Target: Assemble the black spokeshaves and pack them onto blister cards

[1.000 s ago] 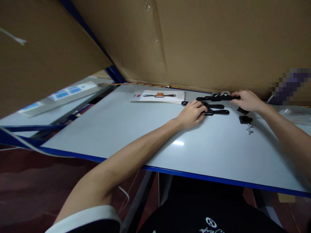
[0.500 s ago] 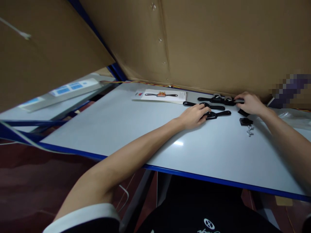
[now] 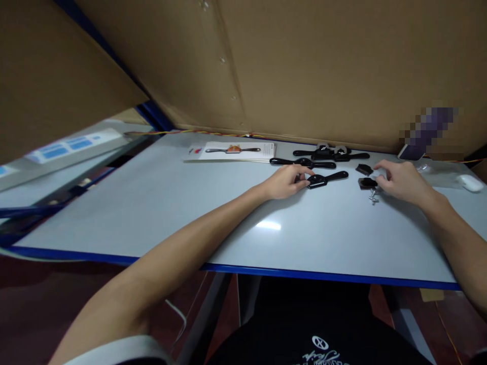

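My left hand (image 3: 286,181) is closed around the left handle of the nearest black spokeshave (image 3: 318,180), which lies on the table with its right handle pointing away. My right hand (image 3: 403,181) is open, thumb and index finger apart, beside two small piles of dark flat plates (image 3: 364,169) and black caps (image 3: 367,183). Its fingertips are close to these pieces; whether they touch is hard to tell. Several silver wing-headed screws (image 3: 373,197) lie just in front of the piles. Another spokeshave body (image 3: 302,162) lies behind my left hand.
Farther back lie more black spokeshaves (image 3: 331,154) with grey parts upright on them. A printed card package (image 3: 239,150) is at the back left. To the right are a clear plastic bag (image 3: 437,172), a white mouse (image 3: 471,183) and a blurred purple object (image 3: 426,134). Cardboard walls (image 3: 304,76) stand behind.
My right hand has drawn back from the rear spokeshaves towards the plates and caps. My left hand stays on the near spokeshave. The view has turned slightly right.
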### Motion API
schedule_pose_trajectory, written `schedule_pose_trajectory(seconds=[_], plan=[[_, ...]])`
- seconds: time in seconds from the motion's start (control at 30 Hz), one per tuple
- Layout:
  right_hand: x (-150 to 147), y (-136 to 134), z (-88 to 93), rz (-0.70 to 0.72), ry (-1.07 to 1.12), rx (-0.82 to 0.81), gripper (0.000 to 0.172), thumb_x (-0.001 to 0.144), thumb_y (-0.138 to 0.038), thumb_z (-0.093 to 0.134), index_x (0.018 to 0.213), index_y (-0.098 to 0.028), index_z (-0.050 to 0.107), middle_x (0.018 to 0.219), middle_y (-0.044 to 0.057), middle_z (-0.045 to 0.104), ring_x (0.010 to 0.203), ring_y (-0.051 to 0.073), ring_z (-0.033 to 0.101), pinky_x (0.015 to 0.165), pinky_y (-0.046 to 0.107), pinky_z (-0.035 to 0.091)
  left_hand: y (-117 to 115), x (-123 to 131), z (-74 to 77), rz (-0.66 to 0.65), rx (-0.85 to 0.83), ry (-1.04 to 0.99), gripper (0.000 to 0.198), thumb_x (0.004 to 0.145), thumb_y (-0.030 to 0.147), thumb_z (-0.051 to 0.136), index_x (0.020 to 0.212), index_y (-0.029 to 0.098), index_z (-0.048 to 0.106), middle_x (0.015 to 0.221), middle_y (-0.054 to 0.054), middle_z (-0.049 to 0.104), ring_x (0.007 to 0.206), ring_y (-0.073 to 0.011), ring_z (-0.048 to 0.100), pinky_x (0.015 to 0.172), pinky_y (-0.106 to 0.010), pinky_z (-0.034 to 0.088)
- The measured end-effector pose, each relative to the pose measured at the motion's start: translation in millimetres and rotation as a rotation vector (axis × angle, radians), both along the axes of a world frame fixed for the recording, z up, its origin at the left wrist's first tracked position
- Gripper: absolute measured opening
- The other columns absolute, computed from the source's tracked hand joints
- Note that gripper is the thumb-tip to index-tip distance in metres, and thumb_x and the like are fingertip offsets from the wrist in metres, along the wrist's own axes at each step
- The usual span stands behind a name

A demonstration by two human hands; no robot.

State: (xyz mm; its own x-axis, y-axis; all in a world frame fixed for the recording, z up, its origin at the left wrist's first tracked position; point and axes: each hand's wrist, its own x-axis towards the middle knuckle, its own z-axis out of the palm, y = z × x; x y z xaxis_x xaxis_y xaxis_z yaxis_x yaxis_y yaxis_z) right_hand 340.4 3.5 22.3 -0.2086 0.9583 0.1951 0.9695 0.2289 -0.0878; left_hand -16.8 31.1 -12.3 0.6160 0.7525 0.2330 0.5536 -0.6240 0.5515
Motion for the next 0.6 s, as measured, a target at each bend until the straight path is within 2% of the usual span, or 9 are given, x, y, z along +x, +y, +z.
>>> schedule_pose_trajectory(seconds=[0.1,0.2,0.33,0.47,0.6], plan=[[4.4,0.5,2.5,0.116,-0.031,-0.094,0.036,0.091,-0.038,0.054,0.115,-0.022,0.075,0.076,0.006,0.068,0.070,0.025,0.062,0.070,0.040,0.047,-6.4,1.4,3.6,-0.054,-0.073,-0.004,0.041,0.088,0.037,0.054,0.116,0.016,0.075,0.078,-0.002,0.066,0.064,-0.0145,0.054,0.068,-0.030,0.043],[5.4,0.9,4.7,0.160,-0.069,-0.131,0.043,0.091,-0.052,0.056,0.113,-0.021,0.076,0.092,0.010,0.069,0.080,0.027,0.065,0.074,0.041,0.050,-15.5,4.8,7.8,-0.052,-0.043,0.048,0.039,0.085,0.038,0.055,0.111,0.018,0.076,0.067,0.002,0.061,0.060,-0.0140,0.052,0.077,-0.035,0.041],[3.5,2.6,1.8,0.187,-0.015,-0.122,0.038,0.091,-0.049,0.057,0.105,-0.021,0.077,0.096,0.011,0.068,0.079,0.025,0.065,0.075,0.040,0.050,-24.7,10.0,10.9,-0.042,0.078,0.145,0.042,0.083,0.040,0.055,0.112,0.018,0.075,0.065,0.002,0.065,0.058,-0.0150,0.054,0.092,-0.044,0.037],[-2.8,3.4,-1.5,0.159,0.093,-0.138,0.034,0.089,-0.053,0.060,0.097,-0.023,0.077,0.079,0.004,0.068,0.068,0.021,0.060,0.066,0.036,0.045,-24.6,11.6,9.1,-0.052,0.139,0.137,0.037,0.083,0.042,0.057,0.102,0.017,0.076,0.062,0.001,0.066,0.055,-0.0157,0.055,0.094,-0.046,0.041],[-10.1,2.2,-2.1,0.076,0.172,-0.229,0.040,0.087,-0.059,0.064,0.097,-0.022,0.076,0.060,-0.002,0.058,0.055,0.017,0.049,0.057,0.034,0.034,-19.7,9.2,5.7,-0.014,0.092,0.078,0.031,0.083,0.038,0.059,0.094,0.015,0.076,0.058,0.000,0.066,0.056,-0.0172,0.061,0.076,-0.036,0.048]])
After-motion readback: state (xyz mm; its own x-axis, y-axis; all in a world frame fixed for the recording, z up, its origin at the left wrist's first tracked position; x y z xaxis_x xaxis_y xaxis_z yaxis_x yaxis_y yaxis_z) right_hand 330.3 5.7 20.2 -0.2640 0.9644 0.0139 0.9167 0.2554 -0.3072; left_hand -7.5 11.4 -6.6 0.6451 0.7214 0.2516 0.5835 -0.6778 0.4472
